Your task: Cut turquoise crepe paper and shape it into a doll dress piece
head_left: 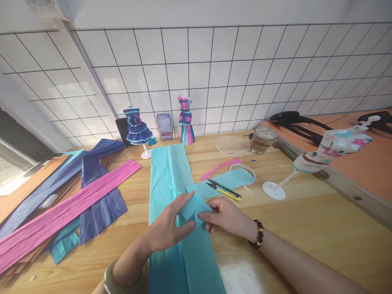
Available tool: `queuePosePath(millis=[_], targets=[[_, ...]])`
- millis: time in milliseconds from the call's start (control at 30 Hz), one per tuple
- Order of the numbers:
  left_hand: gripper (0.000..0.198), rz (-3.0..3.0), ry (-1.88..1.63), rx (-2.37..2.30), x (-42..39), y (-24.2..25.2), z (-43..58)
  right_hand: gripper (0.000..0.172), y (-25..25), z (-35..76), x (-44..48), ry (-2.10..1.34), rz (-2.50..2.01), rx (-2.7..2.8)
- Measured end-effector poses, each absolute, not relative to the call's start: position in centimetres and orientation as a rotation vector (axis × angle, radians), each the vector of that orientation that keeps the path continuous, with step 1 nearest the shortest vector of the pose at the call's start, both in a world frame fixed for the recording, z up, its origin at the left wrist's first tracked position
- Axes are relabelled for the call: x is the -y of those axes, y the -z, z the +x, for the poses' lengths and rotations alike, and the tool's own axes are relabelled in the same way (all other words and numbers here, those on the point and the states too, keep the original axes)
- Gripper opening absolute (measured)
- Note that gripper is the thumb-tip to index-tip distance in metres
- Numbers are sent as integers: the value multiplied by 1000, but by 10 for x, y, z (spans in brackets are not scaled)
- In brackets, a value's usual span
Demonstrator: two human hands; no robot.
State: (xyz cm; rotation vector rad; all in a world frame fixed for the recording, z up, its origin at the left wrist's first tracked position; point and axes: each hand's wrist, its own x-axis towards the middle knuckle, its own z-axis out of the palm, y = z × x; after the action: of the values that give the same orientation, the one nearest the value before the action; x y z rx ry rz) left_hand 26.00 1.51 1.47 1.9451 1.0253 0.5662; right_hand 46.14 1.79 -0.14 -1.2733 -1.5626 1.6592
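Note:
A small folded piece of turquoise crepe paper [193, 207] is between my two hands. My left hand [162, 228] has its index finger at the piece's upper edge and its thumb near the lower edge, spread around it; its other fingers are mostly hidden. My right hand [225, 216] pinches the curled right end between thumb and fingers. Beneath both hands runs a long strip of turquoise crepe paper [167, 175], laid lengthwise on the wooden table [275, 245]. Just beyond my right hand, yellow-and-green thread snips [226, 191] rest beside a shorter turquoise strip [222, 181].
Pink [76, 204] and dark blue crepe strips [102, 204] overlap at the left. Two small dressed mannequins, one blue [137, 128] and one striped [185, 122], stand by the tiled wall. A white mannequin [332, 149], a glass cup [261, 141] and a tape roll [248, 169] are at the right.

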Motion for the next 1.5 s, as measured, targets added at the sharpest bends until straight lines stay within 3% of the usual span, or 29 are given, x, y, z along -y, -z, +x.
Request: queuePosePath(millis=[600,1500], targets=[[39,1673,-923,-1207,-22,2,276,37,2,457,-18,-1595,-1258,1458],[61,1400,-821,-935,-19,-5,276,33,-7,463,-19,-1181,-1245,1647]])
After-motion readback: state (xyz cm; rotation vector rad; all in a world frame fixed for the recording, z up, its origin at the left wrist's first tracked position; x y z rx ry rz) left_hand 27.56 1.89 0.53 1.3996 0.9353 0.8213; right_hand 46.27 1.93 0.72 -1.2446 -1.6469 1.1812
